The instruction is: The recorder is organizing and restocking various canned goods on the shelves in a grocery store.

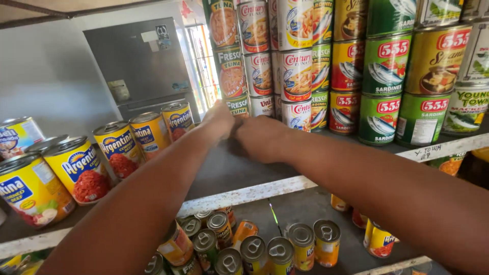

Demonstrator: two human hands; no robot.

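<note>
Closed fingers on both hands, reaching deep over grey shelf. Left hand at bottom white can of a stack, touching or just beside; hard to tell if really gripped. Right hand curled like a fist, just beside left one, below white fish cans; content hidden. Yellow cans in row at left, well apart.
</note>
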